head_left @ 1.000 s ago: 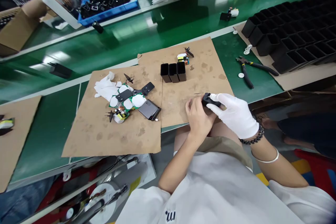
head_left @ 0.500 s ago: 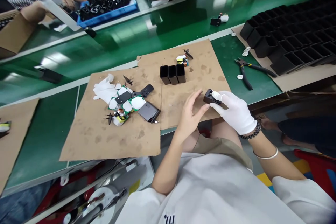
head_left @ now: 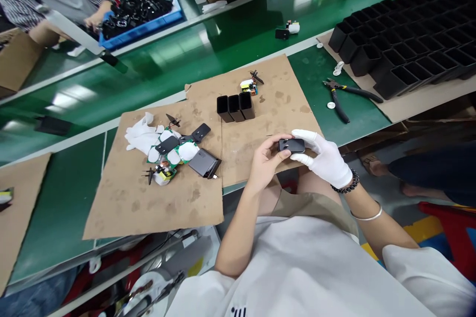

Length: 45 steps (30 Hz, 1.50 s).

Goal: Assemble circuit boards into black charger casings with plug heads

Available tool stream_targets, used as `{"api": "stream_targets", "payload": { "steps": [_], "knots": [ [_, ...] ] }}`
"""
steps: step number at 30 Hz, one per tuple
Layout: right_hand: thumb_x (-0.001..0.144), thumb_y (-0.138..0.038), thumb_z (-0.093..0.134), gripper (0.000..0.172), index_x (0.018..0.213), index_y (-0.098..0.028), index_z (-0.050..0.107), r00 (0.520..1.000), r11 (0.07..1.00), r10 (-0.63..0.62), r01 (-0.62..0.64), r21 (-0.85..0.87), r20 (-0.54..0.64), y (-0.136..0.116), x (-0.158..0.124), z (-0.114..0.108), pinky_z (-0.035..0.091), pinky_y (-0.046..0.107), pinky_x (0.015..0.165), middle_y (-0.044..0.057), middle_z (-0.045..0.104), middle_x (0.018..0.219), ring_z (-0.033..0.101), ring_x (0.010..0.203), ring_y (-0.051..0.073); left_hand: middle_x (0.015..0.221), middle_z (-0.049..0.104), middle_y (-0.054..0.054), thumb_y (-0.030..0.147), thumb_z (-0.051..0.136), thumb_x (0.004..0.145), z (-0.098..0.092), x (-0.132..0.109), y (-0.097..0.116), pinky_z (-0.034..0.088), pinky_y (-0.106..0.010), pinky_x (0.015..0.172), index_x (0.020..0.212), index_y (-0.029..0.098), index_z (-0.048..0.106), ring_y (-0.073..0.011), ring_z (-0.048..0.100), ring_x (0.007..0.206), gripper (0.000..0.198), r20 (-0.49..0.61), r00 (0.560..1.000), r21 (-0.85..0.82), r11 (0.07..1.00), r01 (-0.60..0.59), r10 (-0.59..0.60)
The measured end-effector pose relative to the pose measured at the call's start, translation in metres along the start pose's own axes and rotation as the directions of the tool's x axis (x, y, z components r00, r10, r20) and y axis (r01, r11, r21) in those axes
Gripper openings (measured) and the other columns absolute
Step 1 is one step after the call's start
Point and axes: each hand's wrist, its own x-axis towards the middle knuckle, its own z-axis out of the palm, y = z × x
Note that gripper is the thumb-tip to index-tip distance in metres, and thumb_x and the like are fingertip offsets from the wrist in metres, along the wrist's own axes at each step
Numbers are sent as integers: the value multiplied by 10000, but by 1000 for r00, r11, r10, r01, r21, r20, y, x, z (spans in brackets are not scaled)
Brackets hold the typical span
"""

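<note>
A black charger case (head_left: 293, 146) is held between my two hands above the front edge of the cardboard, its flat end face turned up with small shiny metal bits on it. My bare left hand (head_left: 268, 158) pinches its left end between thumb and fingers. Around the right end close the fingers of my white-gloved right hand (head_left: 323, 158). Three open black cases (head_left: 235, 108) stand in a row beyond my hands, with a small circuit assembly (head_left: 249, 87) behind them. To the left lie circuit boards with white discs (head_left: 186, 151) and a closed black charger (head_left: 204, 163).
Stained cardboard (head_left: 148, 208) covers part of the green bench. Black-and-yellow pliers (head_left: 336, 99) lie at right, near many empty black cases (head_left: 405, 54). A crumpled white glove (head_left: 143, 131) rests at left. Across the green conveyor, a co-worker's hand (head_left: 97, 16) is at a blue tray (head_left: 141, 22).
My left hand has come onto the case and grips its left end. The case has shifted slightly left and its end face is turned up. My right thumb and finger have moved to its sides.
</note>
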Motion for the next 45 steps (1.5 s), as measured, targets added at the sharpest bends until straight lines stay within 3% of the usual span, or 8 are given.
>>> {"api": "stream_targets", "payload": {
  "steps": [7,12,16,21,25,28,35,45],
  "knots": [
    [888,-374,730,442,1297,-222,657,1000,1000,-27,27,2,4,-3,3,-1,580,405,1063,104,733,1255,718,1156,250,1191,740,-68,478,780,820,1,-1,2,522,-357,1036,1069,234,728,-235,672,1158,353,3,1000,71,997,-2,2],
    [922,-295,681,245,1157,-237,721,983,979,-181,182,-89,20,-6,7,-2,609,389,1003,85,766,1158,738,1089,227,1398,629,-88,413,717,890,-1,-3,7,468,-394,1130,1063,244,739,-268,583,1335,243,42,998,176,983,-57,50],
    [955,-265,627,220,1148,-259,734,955,930,-274,292,-222,111,-5,15,-4,621,343,936,69,761,1171,738,1076,200,1355,640,-87,382,690,913,0,-4,10,461,-378,1141,1089,243,725,-251,594,1314,227,51,997,193,979,-62,53],
    [949,-262,649,214,1141,-265,744,903,832,-413,428,-353,121,-21,20,-14,623,263,791,37,792,1059,768,923,178,1404,637,-74,389,706,900,-15,-10,13,447,-400,1173,1296,279,626,-242,592,1331,418,73,995,196,980,47,-62],
    [948,-288,652,289,1228,-317,721,957,829,-291,263,-493,20,-32,17,-18,620,303,823,34,760,1202,759,1008,220,1348,661,-73,395,701,901,-32,-17,8,448,-381,1178,1248,264,629,-214,601,1319,377,-148,988,219,976,-2,35],
    [949,-284,630,222,1133,-240,747,965,825,-260,209,-526,-24,-27,17,-11,621,344,742,79,786,1045,766,903,249,1219,691,-77,364,683,912,-33,-17,3,484,-357,1124,1104,225,683,-199,643,1219,237,-221,968,285,957,-56,122],
    [913,-245,696,276,1190,-239,692,898,814,-373,196,-547,-234,-17,15,4,614,320,842,65,772,1109,753,966,221,1121,695,-79,265,656,923,-28,-16,-1,523,-311,1023,1010,198,704,-185,666,1130,120,-211,958,290,948,-129,194],
    [916,-271,655,286,1196,-247,712,998,851,-35,7,-524,-44,-22,16,-6,622,435,894,74,763,1146,737,1049,286,1129,706,-82,214,582,950,-20,-20,6,522,-334,967,967,216,683,-205,650,1137,102,-102,970,571,811,-124,221]
  ]
}}
